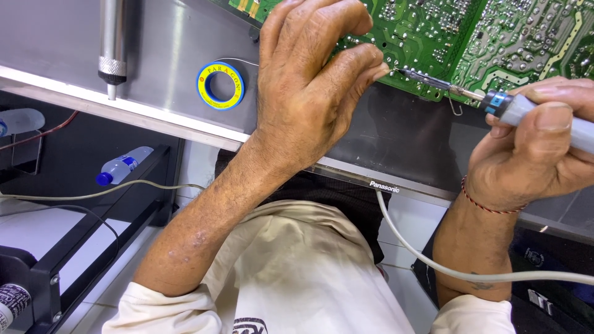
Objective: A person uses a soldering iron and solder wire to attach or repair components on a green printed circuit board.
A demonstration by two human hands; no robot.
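The left hand reaches up across the grey metal tabletop, its forearm bare and slanting from the lower left, wrist bent so that the back of the hand faces the camera. Its fingers curl forward and pinch together at the edge of the green printed circuit board; whatever thin thing sits between the fingertips is too small to make out. The right hand comes in from the right, a red thread bracelet on the wrist, and is closed firmly around the grey-handled soldering iron. The iron's thin metal tip points left and meets the board just beside the left fingertips. A pale grey cable runs from under the tabletop rim across to the right edge, where it is cut off. The left hand covers part of the board, and the top of the board runs out of view. A yellow and blue roll of solder wire lies on the tabletop, near the left wrist, and a metal cylindrical tool hangs at the upper left, its top cut off.
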